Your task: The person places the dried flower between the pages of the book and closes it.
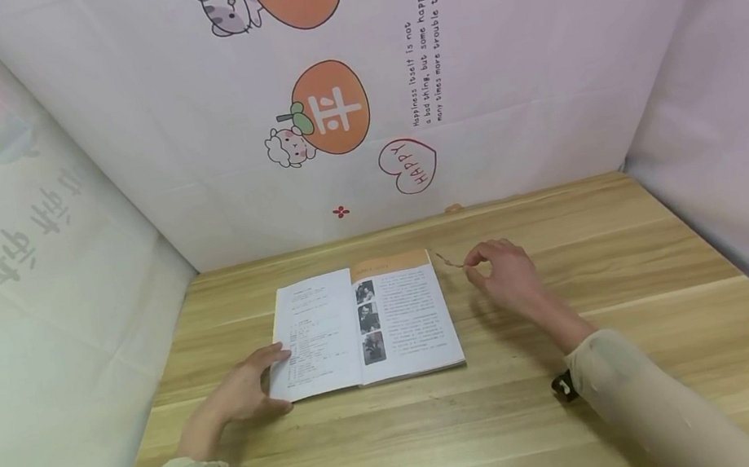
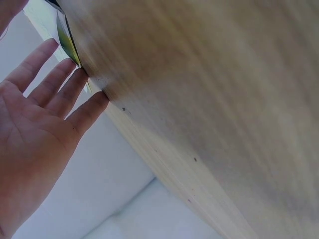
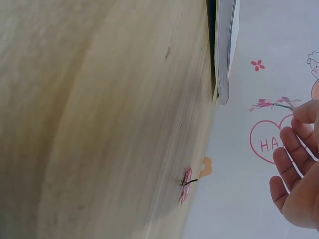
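An open book [image 1: 400, 320] lies on the wooden table, its right page showing an orange band and dark photos. My left hand [image 1: 251, 386] rests at the book's left edge, fingertips on the left page and thumb by the lower corner. In the left wrist view that hand [image 2: 45, 119] has its fingers spread and fairly straight. Right of the book, my right hand [image 1: 508, 277] pinches a thin sprig [image 1: 449, 260] between thumb and forefinger. The right wrist view shows the sprig's pink flowers [image 3: 271, 103], held off the table. The other fingers are loosely bent.
A second pink flower sprig [image 3: 186, 185] lies on the table in the right wrist view; in the head view I cannot make it out. White printed cloth [image 1: 505, 79] rises behind the wooden table [image 1: 418, 449] and on both sides.
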The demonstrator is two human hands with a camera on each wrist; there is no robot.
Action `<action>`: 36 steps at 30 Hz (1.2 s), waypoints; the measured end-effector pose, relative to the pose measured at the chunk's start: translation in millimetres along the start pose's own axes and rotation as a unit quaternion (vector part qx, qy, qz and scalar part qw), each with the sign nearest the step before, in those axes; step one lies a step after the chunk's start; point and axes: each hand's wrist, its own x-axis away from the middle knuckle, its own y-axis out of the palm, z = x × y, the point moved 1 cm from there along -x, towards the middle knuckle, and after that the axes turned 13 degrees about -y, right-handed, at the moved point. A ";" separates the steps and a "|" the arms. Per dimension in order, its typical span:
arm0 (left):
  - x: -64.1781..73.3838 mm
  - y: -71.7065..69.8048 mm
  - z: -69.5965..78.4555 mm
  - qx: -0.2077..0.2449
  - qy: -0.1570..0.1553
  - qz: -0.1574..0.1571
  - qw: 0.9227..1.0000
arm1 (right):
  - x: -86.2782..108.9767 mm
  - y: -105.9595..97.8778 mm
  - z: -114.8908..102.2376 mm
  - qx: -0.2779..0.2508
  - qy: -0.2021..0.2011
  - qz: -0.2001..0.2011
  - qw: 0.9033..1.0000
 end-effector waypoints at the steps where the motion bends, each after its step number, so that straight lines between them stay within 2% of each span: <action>1: 0.0 -0.1 0.2 -0.001 0.002 0.001 1.000 | 0.1 0.5 -0.4 -0.001 0.002 -0.001 1.000; 36: -0.2 1.1 -1.6 0.003 -0.002 -0.004 1.000 | -1.8 15.4 -16.8 -0.032 0.009 -0.010 0.999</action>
